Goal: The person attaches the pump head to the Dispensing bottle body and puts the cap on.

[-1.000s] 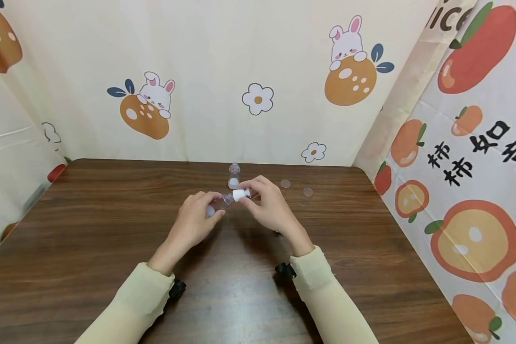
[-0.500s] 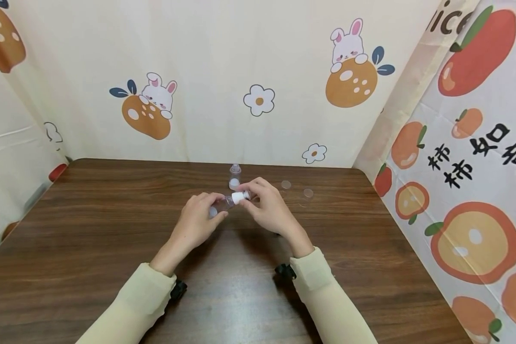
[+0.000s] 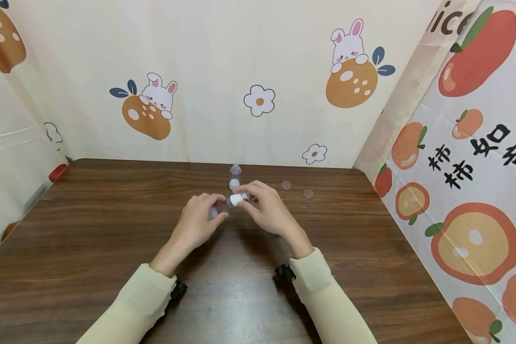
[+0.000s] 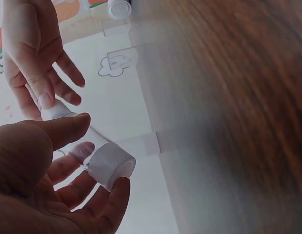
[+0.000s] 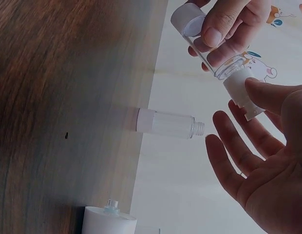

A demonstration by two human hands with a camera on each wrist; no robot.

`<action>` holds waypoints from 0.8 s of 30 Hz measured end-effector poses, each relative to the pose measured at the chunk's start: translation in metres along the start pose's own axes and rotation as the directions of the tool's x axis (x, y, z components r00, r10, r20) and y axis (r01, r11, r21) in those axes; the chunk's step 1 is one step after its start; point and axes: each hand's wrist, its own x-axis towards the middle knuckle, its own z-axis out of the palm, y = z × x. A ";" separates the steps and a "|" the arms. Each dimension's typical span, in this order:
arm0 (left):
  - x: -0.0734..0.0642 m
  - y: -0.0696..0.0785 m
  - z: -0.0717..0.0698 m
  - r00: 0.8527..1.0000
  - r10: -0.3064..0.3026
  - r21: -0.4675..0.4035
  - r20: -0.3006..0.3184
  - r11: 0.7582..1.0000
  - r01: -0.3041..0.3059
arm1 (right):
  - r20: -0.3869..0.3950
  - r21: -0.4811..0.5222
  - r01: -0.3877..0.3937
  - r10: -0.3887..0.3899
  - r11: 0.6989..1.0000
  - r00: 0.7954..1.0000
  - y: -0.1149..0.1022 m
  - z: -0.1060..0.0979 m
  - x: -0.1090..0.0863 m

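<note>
Held tilted above the table is a small clear bottle (image 5: 205,52) with a white base, gripped by my left hand (image 3: 199,217) between thumb and fingers. At its threaded neck sits a white pump top (image 5: 238,85), whose nozzle points away from the bottle. My right hand (image 3: 270,211) pinches this pump top with thumb and fingertips. Just behind the hands, a second clear bottle (image 3: 235,177) with a white base stands upright; its bare threaded neck (image 5: 198,128) shows in the right wrist view.
Two clear round caps (image 3: 286,185) (image 3: 308,193) stand to the right of the hands. A white cylinder with a small clear stub (image 5: 110,222) is at the lower edge of the right wrist view. A printed curtain (image 3: 206,114) hangs behind the wooden table (image 3: 112,205).
The pump top has shifted left and down onto the neck of the held bottle, my right fingers moving with it. My left hand moved slightly right, then stayed almost still.
</note>
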 end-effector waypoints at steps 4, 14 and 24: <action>0.000 0.000 0.001 1.000 0.007 0.003 -0.002 1.000 -0.007 | 0.006 -0.016 0.001 -0.001 1.000 1.000 0.000 0.000 0.000; -0.001 0.001 -0.001 1.000 0.022 0.014 -0.001 1.000 -0.022 | 0.025 -0.029 0.019 -0.018 0.999 1.000 0.001 0.001 0.001; -0.001 0.001 0.000 1.000 0.030 0.009 -0.009 1.000 -0.030 | 0.041 -0.040 -0.018 0.019 0.999 0.999 0.000 -0.001 -0.001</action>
